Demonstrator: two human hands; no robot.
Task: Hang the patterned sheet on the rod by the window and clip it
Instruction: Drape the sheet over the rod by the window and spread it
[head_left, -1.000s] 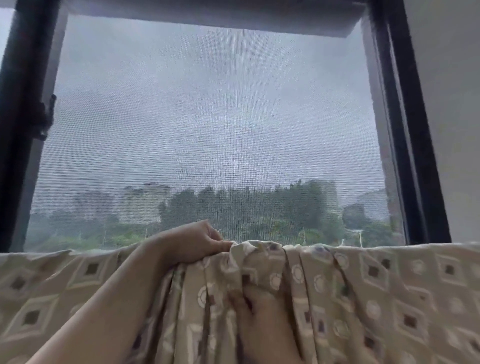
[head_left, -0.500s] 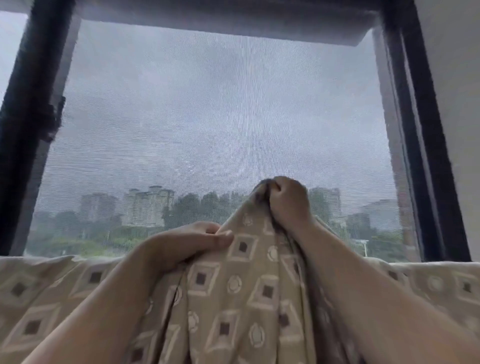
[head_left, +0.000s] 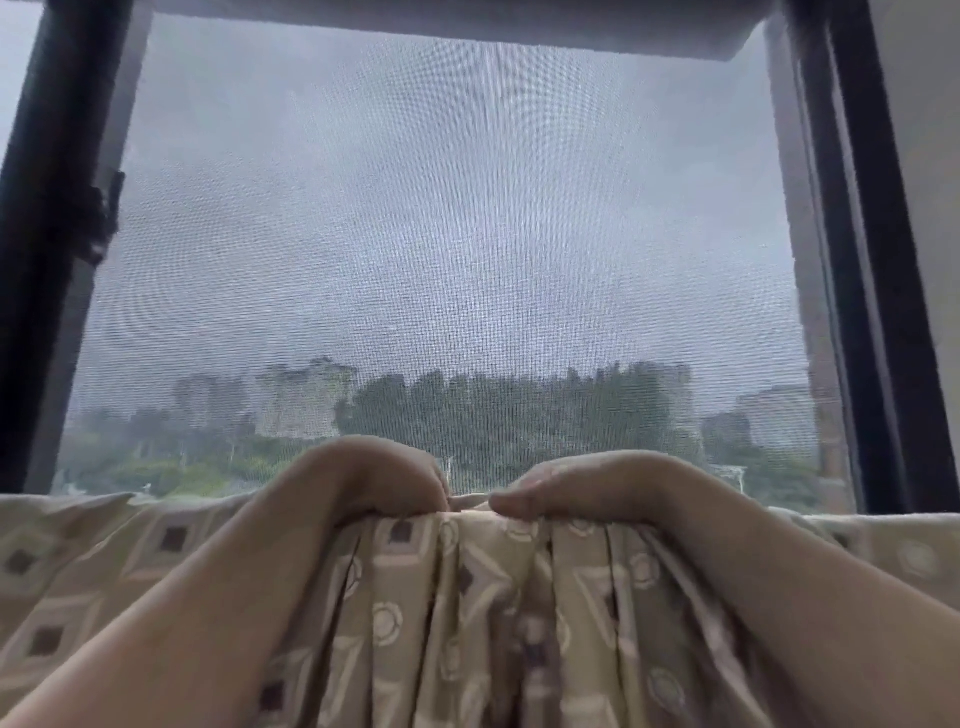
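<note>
A wide window (head_left: 441, 234) with a dark frame (head_left: 878, 260) and a fine mesh screen fills the upper view, blurred trees and buildings behind it. Below it the patterned sheet (head_left: 104, 587) stretches across the whole width, a soft beige cloth printed with pale squares, dark brown centres and small rings; it lies flat at the sides and gathers into deep vertical pleats in the middle. The rod itself is hidden under the cloth. The left hand (head_left: 363, 480) and right hand (head_left: 597, 488) sit just beside each other on the top edge, each grip curled over the bunched folds, thumbs nearly touching.
</note>
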